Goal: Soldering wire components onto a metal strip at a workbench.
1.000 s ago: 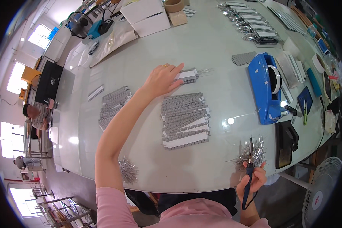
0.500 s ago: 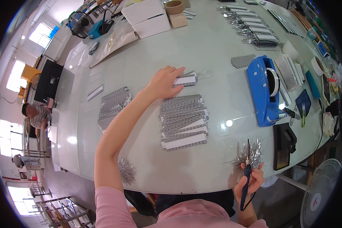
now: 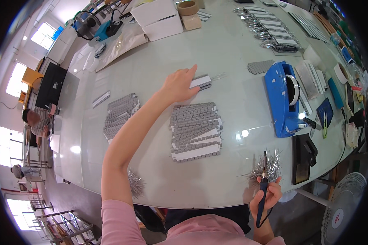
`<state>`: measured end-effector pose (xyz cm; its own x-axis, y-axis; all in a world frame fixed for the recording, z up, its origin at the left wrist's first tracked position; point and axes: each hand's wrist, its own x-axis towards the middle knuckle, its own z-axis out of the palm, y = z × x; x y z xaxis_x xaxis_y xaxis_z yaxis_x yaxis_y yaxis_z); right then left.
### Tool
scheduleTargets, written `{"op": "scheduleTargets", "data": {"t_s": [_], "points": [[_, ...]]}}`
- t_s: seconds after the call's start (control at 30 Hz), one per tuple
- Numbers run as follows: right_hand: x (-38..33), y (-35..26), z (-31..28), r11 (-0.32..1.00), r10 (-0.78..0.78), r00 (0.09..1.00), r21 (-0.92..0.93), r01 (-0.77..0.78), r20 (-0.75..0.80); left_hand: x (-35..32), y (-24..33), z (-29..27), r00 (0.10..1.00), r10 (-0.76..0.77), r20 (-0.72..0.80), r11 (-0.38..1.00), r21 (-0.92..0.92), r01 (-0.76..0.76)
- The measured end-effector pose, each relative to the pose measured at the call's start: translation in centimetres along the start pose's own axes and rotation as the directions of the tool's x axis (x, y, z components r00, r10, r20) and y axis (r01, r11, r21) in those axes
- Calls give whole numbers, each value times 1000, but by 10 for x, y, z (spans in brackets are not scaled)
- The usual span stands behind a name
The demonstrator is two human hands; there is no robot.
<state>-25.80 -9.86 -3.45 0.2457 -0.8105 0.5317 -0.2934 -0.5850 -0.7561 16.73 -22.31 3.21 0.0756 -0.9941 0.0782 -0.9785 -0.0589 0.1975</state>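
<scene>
While the left hand (image 3: 179, 85) stretches far across the pale worktop (image 3: 159, 57), its fingers lie flat on a small grey strip (image 3: 202, 81) with a white band, thin wires poking from the strip's right end. That grip is loose, fingers extended and pressing rather than closed around anything. Just nearer the person sits a stack (image 3: 196, 131) of the same grey strips, several showing white bands, apart from the hand. A second, looser pile (image 3: 119, 114) of strips lies to the left of the forearm.

The right hand (image 3: 265, 196) stays at the near edge of the worktop, its grip closed around the dark handle of a slim tool (image 3: 264, 185) held upright, tip pointing away from the person. Right behind the tip lies a bristling clump of fine wires (image 3: 270, 167). Another spiky clump (image 3: 135, 183) sits at the near edge beside the left arm.

To the right stand a blue tape dispenser (image 3: 279, 100) and a black block (image 3: 303, 159). White boxes (image 3: 157, 17) and a tape roll (image 3: 188, 7) sit at the far side.
</scene>
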Motion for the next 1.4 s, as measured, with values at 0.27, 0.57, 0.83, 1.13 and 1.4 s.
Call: {"op": "scheduleTargets", "data": {"t_s": [0.27,0.57,0.83,1.13,1.4], "points": [[-1,1,-2,1000,2,1000,3,-2,-6,-10,2,14,991,70,-110,993,-89,-80],[1,1,3,1000,8,1000,-3,-8,-20,7,-19,6,988,142,61,969,-214,-126],[-2,-1,-2,1000,9,1000,-15,-9,-4,-27,-37,-4,999,28,-19,987,-160,-31],[0,5,1,999,-44,998,-20,44,-36,-84,2,-15,959,63,-275,995,-55,-82],[6,7,6,989,-141,990,40,141,-12,-223,118,13,997,40,-71,999,-12,-41]]}}
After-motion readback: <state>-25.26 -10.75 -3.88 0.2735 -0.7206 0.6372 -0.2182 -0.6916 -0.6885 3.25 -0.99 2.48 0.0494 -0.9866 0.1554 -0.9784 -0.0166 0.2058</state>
